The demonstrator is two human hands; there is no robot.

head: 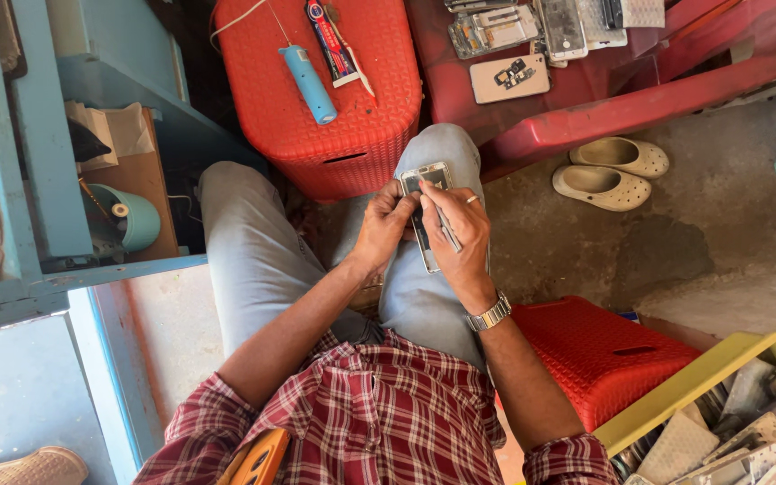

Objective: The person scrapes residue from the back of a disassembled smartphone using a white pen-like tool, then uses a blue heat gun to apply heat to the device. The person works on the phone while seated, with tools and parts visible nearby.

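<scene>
Head view: left hand (386, 229) grips a slim silver-framed phone (426, 216) on the knee; right hand (460, 235) pinches a thin metal tool (446, 232).

Red textured stool (352, 108), light blue tube (309, 83), red-white plaid shirt (388, 404), pale blue jeans (253, 251), cream clogs (608, 172), yellow crate (693, 382), silver watch (489, 315).

bright, even daylight, strongest on the concrete floor (720, 216) at right, with soft shadows under the pale sandals (611, 173) and beneath the red stool (321, 90). dimmer and cooler along the blue shelf (47, 180) at left. sharp through the middle, slightly stretched and softer toward the corners, no strong glare.
</scene>
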